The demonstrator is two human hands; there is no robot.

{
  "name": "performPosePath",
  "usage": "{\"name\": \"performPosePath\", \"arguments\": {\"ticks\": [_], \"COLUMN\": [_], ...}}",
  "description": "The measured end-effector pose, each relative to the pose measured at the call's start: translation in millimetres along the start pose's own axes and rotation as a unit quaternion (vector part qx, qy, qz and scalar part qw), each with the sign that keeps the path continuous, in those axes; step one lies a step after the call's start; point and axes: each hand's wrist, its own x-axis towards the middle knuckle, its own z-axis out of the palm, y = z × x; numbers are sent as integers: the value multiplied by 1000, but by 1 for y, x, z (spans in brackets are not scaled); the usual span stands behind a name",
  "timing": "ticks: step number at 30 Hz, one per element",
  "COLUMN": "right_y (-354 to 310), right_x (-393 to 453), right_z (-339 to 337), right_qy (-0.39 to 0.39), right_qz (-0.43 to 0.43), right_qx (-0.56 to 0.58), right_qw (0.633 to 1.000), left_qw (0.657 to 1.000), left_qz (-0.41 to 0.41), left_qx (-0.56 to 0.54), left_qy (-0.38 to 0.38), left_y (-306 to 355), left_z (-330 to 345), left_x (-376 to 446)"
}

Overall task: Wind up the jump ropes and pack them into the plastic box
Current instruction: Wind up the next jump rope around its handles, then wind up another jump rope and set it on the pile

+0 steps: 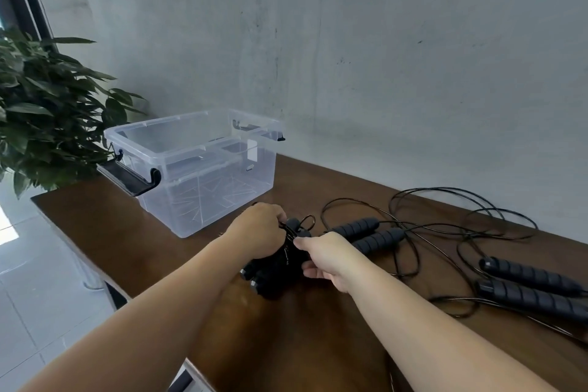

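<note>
A wound black jump rope (pixel 280 267) with its two handles side by side sits between my hands above the brown table (pixel 105 226). My left hand (pixel 259 229) grips its upper end where the cord is coiled. My right hand (pixel 321 259) pinches the cord against the handles from the right. A clear plastic box (pixel 197 165) with black latches stands open just beyond my left hand, nothing in it. Two more jump ropes lie loose to the right: one pair of handles (pixel 366 234) close to my right hand, another pair (pixel 531 286) near the right edge.
Loose black cord (pixel 445 226) loops across the right half of the table. A grey wall runs right behind the table. A leafy plant (pixel 44 111) stands past the table's left end, over a tiled floor.
</note>
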Motion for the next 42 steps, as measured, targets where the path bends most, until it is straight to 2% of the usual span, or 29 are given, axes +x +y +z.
{"name": "performPosePath", "arguments": {"ticks": [4,6,8,10,13,15,18,21,25,29,37,40,42], "right_y": [-14,-23,-29,-27,-15,-5,4,7,15,24,25,22,19], "right_x": [-10,-11,-8,-4,5,10,14,17,20,28,22,17,12], "right_z": [-29,-59,-95,-128,-165,-175,-177,-175,-157,-143,-138,-143,-148], "right_qy": [52,97,157,202,238,248,249,241,185,155,140,129,119], "right_qz": [-31,-63,-87,-86,-64,-46,-30,21,50,38,56,56,45], "right_qx": [-22,-23,-16,-4,8,5,9,-11,-33,89,282,298,293], "right_qw": [998,993,984,976,969,968,968,970,981,983,948,944,948], "left_qw": [994,989,990,994,990,977,963,964,970,974,981,979,982], "left_qz": [42,63,73,78,68,52,25,13,-3,-4,50,76,95], "left_qx": [-47,-87,-102,-71,56,144,199,188,158,107,68,27,-17], "left_qy": [88,97,62,-3,-108,-146,-181,-189,-185,-202,-177,-186,-165], "left_y": [24,44,67,90,120,129,131,131,133,137,131,127,126], "left_z": [-3,-2,3,13,32,44,57,67,74,73,79,74,68], "left_x": [2,8,16,26,40,49,57,62,69,70,67,66,66]}}
